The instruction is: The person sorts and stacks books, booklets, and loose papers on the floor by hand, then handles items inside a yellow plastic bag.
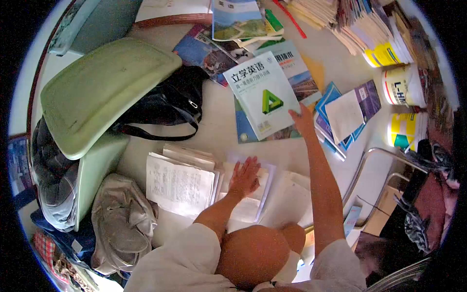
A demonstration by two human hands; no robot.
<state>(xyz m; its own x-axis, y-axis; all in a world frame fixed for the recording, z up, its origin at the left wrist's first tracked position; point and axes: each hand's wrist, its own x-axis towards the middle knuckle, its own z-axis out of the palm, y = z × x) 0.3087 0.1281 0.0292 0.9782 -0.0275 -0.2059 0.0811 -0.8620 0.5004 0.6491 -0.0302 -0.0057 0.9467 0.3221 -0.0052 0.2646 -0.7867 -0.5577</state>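
My left hand (244, 177) lies flat, fingers spread, on an open stack of paper sheets (243, 207) near my lap. Beside it on the left are more printed sheets (180, 185) in a pile. My right hand (303, 121) is at the lower right edge of a white workbook (248, 92) with a green triangle on its cover. The thumb is on the book's edge; the other fingertips are partly hidden. Under this workbook lie a textbook (304, 73) with a landscape cover and a blue book (243, 126).
A pale green storage-bin lid (107, 92) leans at the left over a black bag (165, 107). A grey cloth bag (124, 219) sits below. Blue and purple booklets (372, 102) lie right of my hand, with yellow-labelled tubs (401, 87) beyond. Stacked books (360, 24) stand at the back.
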